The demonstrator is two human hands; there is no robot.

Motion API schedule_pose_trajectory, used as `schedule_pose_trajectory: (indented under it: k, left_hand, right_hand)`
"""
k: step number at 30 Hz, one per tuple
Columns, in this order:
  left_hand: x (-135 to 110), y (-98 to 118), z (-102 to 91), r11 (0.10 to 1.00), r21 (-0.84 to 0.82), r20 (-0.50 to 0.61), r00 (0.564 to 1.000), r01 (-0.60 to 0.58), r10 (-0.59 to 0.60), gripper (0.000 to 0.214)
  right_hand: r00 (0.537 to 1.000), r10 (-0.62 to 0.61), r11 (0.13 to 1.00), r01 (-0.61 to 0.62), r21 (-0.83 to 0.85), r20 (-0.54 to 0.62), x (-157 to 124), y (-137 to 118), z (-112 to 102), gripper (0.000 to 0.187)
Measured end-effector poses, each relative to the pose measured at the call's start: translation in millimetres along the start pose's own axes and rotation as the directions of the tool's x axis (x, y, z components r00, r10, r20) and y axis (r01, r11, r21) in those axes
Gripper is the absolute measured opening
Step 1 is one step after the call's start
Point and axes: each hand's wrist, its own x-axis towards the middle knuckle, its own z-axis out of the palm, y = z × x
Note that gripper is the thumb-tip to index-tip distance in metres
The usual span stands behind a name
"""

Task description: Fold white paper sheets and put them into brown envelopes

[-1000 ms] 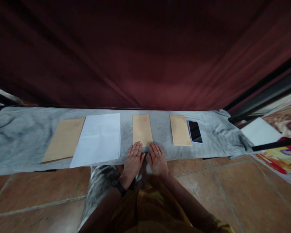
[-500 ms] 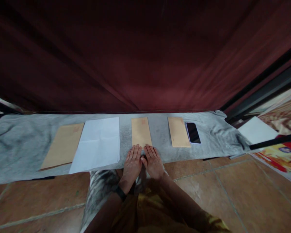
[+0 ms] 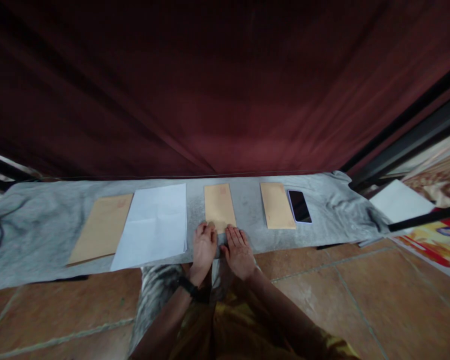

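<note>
While the right hand (image 3: 240, 254) lies nearly flat, grasping nothing, its fingertips at the near right corner of the middle envelope (image 3: 219, 204), the left hand (image 3: 204, 247) curls its fingers at the near left corner, though blur hides whether they pinch the paper. The middle envelope rests on grey cloth (image 3: 247, 197) between white sheets (image 3: 155, 215) and a second brown envelope (image 3: 278, 207). Light, even pressure along the near edge should suit such thin paper, since dragging fingertips could skew or crease it.
</note>
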Motion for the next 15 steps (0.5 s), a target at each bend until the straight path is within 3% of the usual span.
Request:
schedule_pose_trajectory:
  k: [3, 7, 11, 13, 15]
  left_hand:
    - [10, 5, -3.3, 0.995, 0.023, -0.007, 0.995, 0.102, -0.101, 0.027]
    - [18, 10, -4.9, 0.983, 0.024, 0.020, 0.983, 0.183, -0.184, 0.045]
    - [28, 7, -7.2, 0.926, -0.093, 0.123, 0.927, 0.367, -0.355, 0.062]
    - [33, 2, -7.7, 0.880, -0.197, 0.212, 0.895, 0.432, -0.392, 0.054]
    - [35, -1, -7.3, 0.848, -0.316, 0.279, 0.896, 0.425, -0.345, 0.037]
  right_hand:
    - [1.000, 0.001, 1.000, -0.001, 0.012, 0.010, 0, 0, -1, 0.058]
    - [1.000, 0.003, 1.000, -0.004, 0.020, 0.009, 0, 1, -1, 0.058]
    - [1.000, -0.002, 1.000, 0.002, 0.021, -0.011, 0, 0, -1, 0.057]
    - [1.000, 0.002, 1.000, -0.002, 0.020, -0.020, 1, -1, -1, 0.057]
    - [1.000, 0.010, 1.000, -0.010, 0.020, -0.022, 2, -2, -1, 0.057]
